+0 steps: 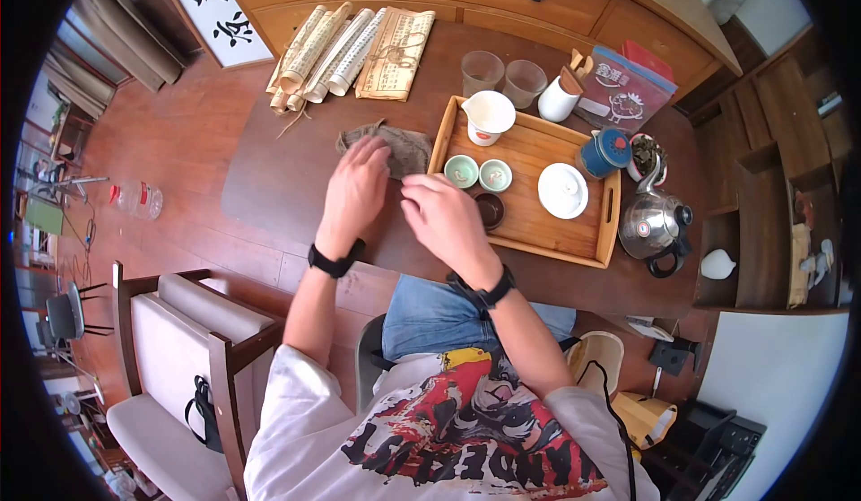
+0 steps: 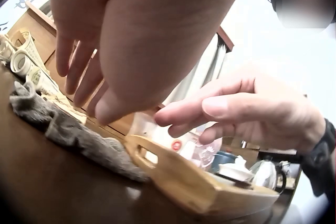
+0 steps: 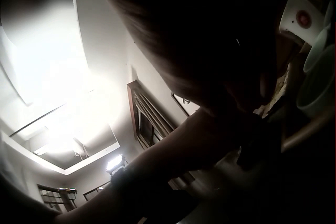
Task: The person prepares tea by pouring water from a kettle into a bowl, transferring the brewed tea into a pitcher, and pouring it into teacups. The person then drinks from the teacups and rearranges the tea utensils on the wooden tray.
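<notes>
My left hand (image 1: 357, 185) hovers over the near side of a crumpled grey-brown cloth (image 1: 408, 153), its fingers hanging loose with nothing in them. In the left wrist view the cloth (image 2: 79, 137) lies on the table below those fingers (image 2: 79, 77). Close on the right, my right hand (image 1: 448, 221) is held in the air by the tray's left edge, fingers slightly bent around nothing. The wooden tray (image 1: 529, 241) carries two pale green cups (image 1: 461, 171), a dark cup (image 1: 490, 209) partly behind the right hand, a white pitcher (image 1: 491, 115) and a white lidded bowl (image 1: 563, 190).
Rolled bamboo scrolls (image 1: 309, 57) and a tied paper packet (image 1: 395, 52) lie at the back left. Behind the tray stand two glasses (image 1: 482, 72) and a white tool holder (image 1: 560, 99). A blue canister (image 1: 605, 153) and a steel kettle (image 1: 650, 225) are at the right.
</notes>
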The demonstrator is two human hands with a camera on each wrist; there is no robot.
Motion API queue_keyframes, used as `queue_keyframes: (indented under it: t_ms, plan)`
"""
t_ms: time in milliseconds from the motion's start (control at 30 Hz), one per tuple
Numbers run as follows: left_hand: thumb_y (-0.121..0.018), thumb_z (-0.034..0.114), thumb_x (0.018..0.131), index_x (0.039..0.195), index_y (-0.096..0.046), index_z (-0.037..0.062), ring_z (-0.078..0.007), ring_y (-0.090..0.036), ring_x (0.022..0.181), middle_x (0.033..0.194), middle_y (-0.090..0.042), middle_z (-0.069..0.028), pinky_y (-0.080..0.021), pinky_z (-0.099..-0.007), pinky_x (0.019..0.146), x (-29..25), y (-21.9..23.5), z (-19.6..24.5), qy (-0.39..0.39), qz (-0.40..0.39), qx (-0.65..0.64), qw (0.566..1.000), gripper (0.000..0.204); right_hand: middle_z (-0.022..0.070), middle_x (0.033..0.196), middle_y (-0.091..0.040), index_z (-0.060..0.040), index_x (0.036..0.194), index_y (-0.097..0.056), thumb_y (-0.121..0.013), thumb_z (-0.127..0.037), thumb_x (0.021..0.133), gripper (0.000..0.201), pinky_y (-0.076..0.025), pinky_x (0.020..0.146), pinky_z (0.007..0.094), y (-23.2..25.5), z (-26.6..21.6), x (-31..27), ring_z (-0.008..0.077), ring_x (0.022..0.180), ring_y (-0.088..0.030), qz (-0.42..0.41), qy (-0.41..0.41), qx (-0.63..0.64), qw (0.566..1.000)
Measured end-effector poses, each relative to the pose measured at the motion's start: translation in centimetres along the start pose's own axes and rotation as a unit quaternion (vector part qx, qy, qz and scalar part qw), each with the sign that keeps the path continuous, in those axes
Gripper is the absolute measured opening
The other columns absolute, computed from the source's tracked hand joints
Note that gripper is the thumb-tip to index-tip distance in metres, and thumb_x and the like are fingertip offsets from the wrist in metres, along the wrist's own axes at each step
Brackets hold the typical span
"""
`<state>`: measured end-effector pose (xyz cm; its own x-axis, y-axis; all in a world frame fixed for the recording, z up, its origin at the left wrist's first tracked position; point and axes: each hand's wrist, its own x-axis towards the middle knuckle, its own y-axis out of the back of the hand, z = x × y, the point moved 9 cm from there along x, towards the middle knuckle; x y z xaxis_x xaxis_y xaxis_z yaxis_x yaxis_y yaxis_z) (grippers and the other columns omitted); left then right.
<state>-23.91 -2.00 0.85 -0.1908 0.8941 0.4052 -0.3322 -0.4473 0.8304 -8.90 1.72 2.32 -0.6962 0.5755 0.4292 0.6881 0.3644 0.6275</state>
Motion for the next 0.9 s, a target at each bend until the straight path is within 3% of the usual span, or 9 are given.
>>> queue_keyframes:
  t_ms: [33,67,133,200,233,267,367,700,900]
  plan:
    - [-0.069,0.004,0.098,0.13,-0.071,-0.0008,-0.0437,-0.063,0.138,0.139,-0.072,-0.0201,-0.051,-0.0518,0.117,-0.4,0.4,1.6,0.002,0.017,-0.04,0.999,0.033,0.0099,0.106,-0.078,-0.0052,0.096,-0.077,-0.078,-0.009,0.095,0.004,-0.061,0.085,0.0443,2.0,0.2,-0.8,0.0323,0.101,-0.075,0.039,-0.022,0.035,0.998]
    - [-0.072,0.005,0.097,0.133,-0.07,-0.0009,-0.0431,-0.063,0.138,0.137,-0.073,-0.0214,-0.052,-0.0506,0.116,-0.9,0.8,3.2,0.0,0.025,-0.089,0.996,0.037,0.0098,0.093,-0.073,-0.0055,0.087,-0.071,-0.084,-0.009,0.091,0.014,-0.059,0.078,0.0449,4.0,0.4,-1.9,0.0318,0.091,-0.073,0.079,-0.042,0.028,0.996]
    - [-0.078,0.007,0.095,0.137,-0.07,-0.001,-0.0418,-0.063,0.139,0.137,-0.073,-0.0225,-0.053,-0.0493,0.116,-2.0,0.5,5.3,0.044,0.023,-0.174,0.984,0.043,0.0099,0.087,-0.068,-0.0045,0.086,-0.066,-0.091,-0.009,0.085,0.025,-0.057,0.075,0.0463,6.5,2.6,-4.5,0.0316,0.084,-0.069,0.105,-0.134,0.048,0.984]
    - [-0.085,0.008,0.091,0.146,-0.066,-0.0002,-0.04,-0.062,0.142,0.138,-0.075,-0.0188,-0.051,-0.0478,0.12,-2.5,-0.3,6.9,0.047,0.017,-0.179,0.983,0.059,0.0095,0.086,-0.064,-0.0047,0.091,-0.064,-0.094,-0.01,0.083,0.032,-0.056,0.075,0.0464,8.4,4.1,-6.5,0.031,0.081,-0.067,0.156,-0.172,0.022,0.972]
    - [-0.087,0.009,0.09,0.148,-0.064,-0.0005,-0.0393,-0.061,0.143,0.138,-0.076,-0.0183,-0.051,-0.0476,0.12,-2.7,-0.8,7.4,0.044,0.014,-0.176,0.983,0.063,0.0124,0.098,-0.064,-0.0044,0.106,-0.065,-0.096,-0.017,0.082,0.042,-0.057,0.079,0.0477,8.6,4.4,-7.0,0.0332,0.092,-0.067,0.13,-0.16,-0.041,0.978]
    - [-0.088,0.01,0.089,0.15,-0.062,-0.0009,-0.0386,-0.06,0.145,0.138,-0.076,-0.0177,-0.051,-0.0473,0.12,-2.9,-1.3,7.8,0.041,0.011,-0.173,0.984,0.068,0.0124,0.098,-0.064,-0.0044,0.106,-0.065,-0.096,-0.017,0.082,0.042,-0.057,0.079,0.0477,8.5,4.7,-7.6,0.0332,0.092,-0.067,0.133,-0.162,-0.041,0.977]
    - [-0.092,0.012,0.085,0.15,-0.06,-0.0035,-0.0368,-0.059,0.147,0.136,-0.078,-0.0148,-0.051,-0.0467,0.12,-3.0,-2.5,8.2,0.047,0.003,-0.142,0.989,0.074,0.019,0.116,-0.058,-0.0012,0.124,-0.061,-0.098,-0.032,0.08,0.065,-0.058,0.087,0.0512,8.0,5.2,-8.4,0.0407,0.114,-0.062,0.119,-0.175,-0.125,0.969]
    - [-0.096,0.013,0.079,0.144,-0.065,-0.0053,-0.0357,-0.065,0.139,0.131,-0.08,-0.0142,-0.054,-0.0456,0.118,-3.0,-3.3,8.4,0.07,0.001,-0.123,0.99,0.074,0.0191,0.116,-0.057,0.0002,0.12,-0.061,-0.095,-0.025,0.082,0.057,-0.059,0.091,0.0519,7.9,6.0,-8.9,0.0405,0.114,-0.062,0.124,-0.227,-0.134,0.957]
    - [-0.096,0.013,0.078,0.141,-0.067,-0.0057,-0.038,-0.067,0.133,0.13,-0.079,-0.0155,-0.053,-0.0463,0.118,-3.0,-3.2,9.2,0.07,0.013,-0.12,0.99,0.072,0.0188,0.116,-0.057,0.0004,0.118,-0.061,-0.096,-0.024,0.081,0.056,-0.058,0.093,0.0509,8.2,6.2,-9.2,0.0399,0.115,-0.062,0.117,-0.204,-0.133,0.963]
